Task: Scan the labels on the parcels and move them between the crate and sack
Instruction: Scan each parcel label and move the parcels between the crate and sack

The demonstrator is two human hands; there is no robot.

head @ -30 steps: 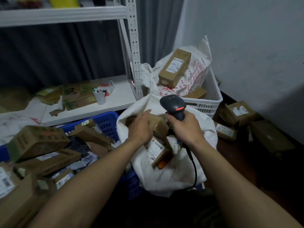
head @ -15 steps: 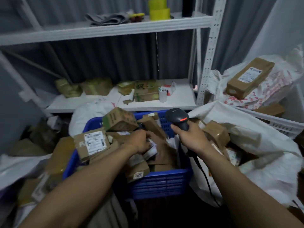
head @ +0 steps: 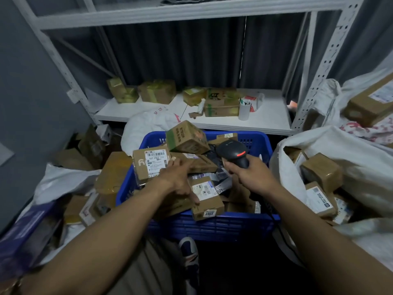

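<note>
White steel shelving [head: 270,122] fills the back of the view; its lower shelf carries several taped brown boxes along the rear edge and a white cup [head: 244,110] towards the right end. Next in bulk is the white woven sack [head: 350,150] on the right, its mouth open towards the person and brown parcels piled inside, some showing printed labels. Close against the sack's left fold stands the blue plastic crate [head: 212,227], heaped above its rim with parcels. At the crate's back edge a box with green print [head: 186,138] sits tilted on top of the heap. At the left rim a brown parcel with a large barcode label [head: 151,165] faces up. At the front edge lies a small brown parcel [head: 207,201] with a tag reading 2207 on its near side. The left hand [head: 177,177] reaches over the heap with fingers straight and spread apart, gripping nothing: its fingertips touch the right edge of the barcode-labelled parcel and the thumb rests on top of the small parcel. The right hand [head: 253,175] has its fingers wrapped tightly round the handle of a black barcode scanner [head: 234,153], held above the crate's right half, its head aimed left and down over the parcels with a red mark showing. The scanner's dark cable drops from the hand across the crate's front right corner.
</note>
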